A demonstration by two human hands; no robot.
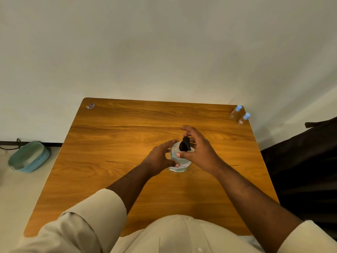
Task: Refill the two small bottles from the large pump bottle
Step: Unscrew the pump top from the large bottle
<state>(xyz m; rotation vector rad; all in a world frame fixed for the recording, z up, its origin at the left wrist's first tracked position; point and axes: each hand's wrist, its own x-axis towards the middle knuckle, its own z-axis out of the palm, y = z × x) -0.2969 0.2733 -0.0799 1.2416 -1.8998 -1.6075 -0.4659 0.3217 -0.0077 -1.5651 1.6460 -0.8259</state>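
The large clear pump bottle (pixel 179 166) with a black pump head (pixel 184 146) stands upright in the middle of the wooden table (pixel 109 161). My left hand (pixel 160 158) curls around its left side, thumb on the label. My right hand (pixel 197 149) wraps the neck and pump from the right, thumb on the bottle's shoulder. Two small clear bottles with blue caps, one (pixel 236 111) behind the other (pixel 243 119), stand upright at the far right corner of the table, well away from both hands.
A small wrapped item (pixel 90 106) lies at the table's far left corner. A teal oval tub (pixel 29 157) sits on the floor to the left. A dark shape (pixel 300 170) stands right of the table. A pale wall rises behind the far edge.
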